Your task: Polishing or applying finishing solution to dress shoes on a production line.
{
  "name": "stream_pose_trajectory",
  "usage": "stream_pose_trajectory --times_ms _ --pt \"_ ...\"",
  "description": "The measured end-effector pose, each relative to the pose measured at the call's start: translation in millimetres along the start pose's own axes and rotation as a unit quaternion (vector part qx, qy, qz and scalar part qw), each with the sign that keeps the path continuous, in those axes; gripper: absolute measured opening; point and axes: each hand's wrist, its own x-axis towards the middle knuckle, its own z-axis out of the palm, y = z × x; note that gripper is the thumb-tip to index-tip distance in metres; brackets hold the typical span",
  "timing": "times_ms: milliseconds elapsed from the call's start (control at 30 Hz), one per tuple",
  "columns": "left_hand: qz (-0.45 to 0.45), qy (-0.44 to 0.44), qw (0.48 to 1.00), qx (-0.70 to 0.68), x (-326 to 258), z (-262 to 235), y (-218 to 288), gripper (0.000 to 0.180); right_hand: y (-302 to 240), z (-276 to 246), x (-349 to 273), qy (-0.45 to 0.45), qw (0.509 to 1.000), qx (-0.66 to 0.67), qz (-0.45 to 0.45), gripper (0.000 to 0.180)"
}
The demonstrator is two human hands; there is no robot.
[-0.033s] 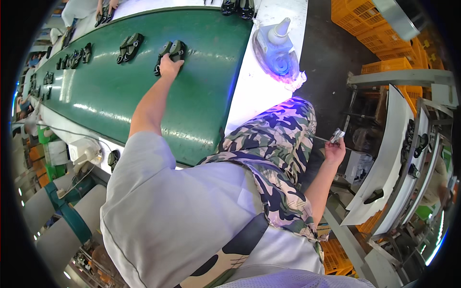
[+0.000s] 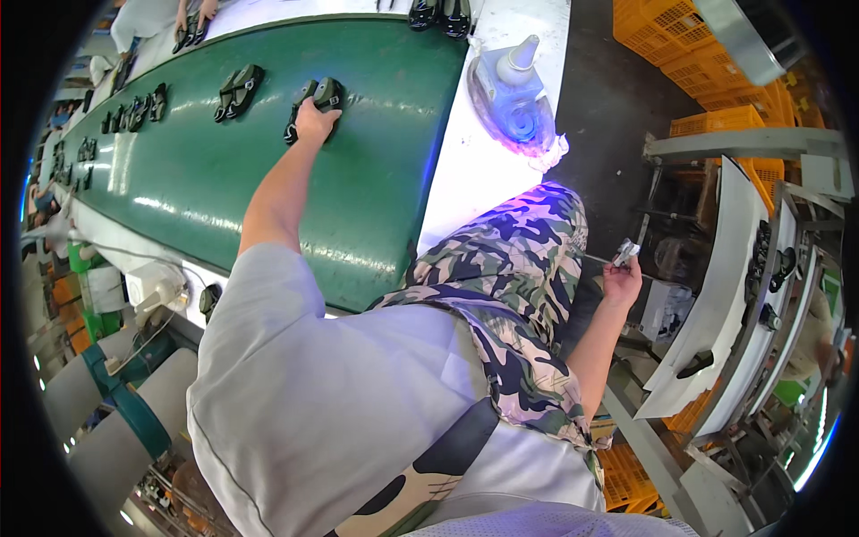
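On the green conveyor belt (image 2: pixel 268 179), my left hand (image 2: pixel 315 123) is closed on a pair of black buckled shoes (image 2: pixel 329 93). Its thumb lies over the right shoe, and the other fingers are partly hidden against the left one. Another pair of black strapped shoes (image 2: pixel 239 92) lies to the left on the belt. Low on my right side, away from the belt, my right hand (image 2: pixel 623 279) is closed around a thin metal rod-like tool (image 2: pixel 594 259). Something silvery and crumpled (image 2: pixel 626 253) shows at its fingers; its exact kind is unclear.
A white squeeze bottle (image 2: pixel 519 61) and a clear plastic-wrapped item stand on the white ledge (image 2: pixel 452 192) at the belt's right. Yellow crates (image 2: pixel 658 36) are stacked beyond. At right is a rack (image 2: pixel 716 295) with black shoes. Another person's hands (image 2: pixel 192 22) hold shoes at far left.
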Motion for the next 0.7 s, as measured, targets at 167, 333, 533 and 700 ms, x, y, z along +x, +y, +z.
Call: stream_pose_trajectory --times_ms 167,333,533,700 --pt "-0.1 -0.114 0.987 0.046 33.4 4.1 20.1 0.085 0.3 13.6 -9.2 0.014 1.0 -0.019 0.006 0.021" --pt "-0.048 -0.141 0.98 0.128 30.1 9.6 32.5 0.074 -6.2 24.0 -11.8 -0.004 0.999 -0.039 -0.001 0.022" --pt "0.422 -0.254 0.854 0.169 -40.1 8.4 29.4 0.038 0.7 63.2 -3.7 -0.03 0.998 -0.062 -0.006 0.019" --pt "0.555 -0.351 0.737 0.156 -105.2 -10.7 28.4 0.054 4.6 80.7 -1.7 -0.063 0.996 -0.054 -0.014 0.017"
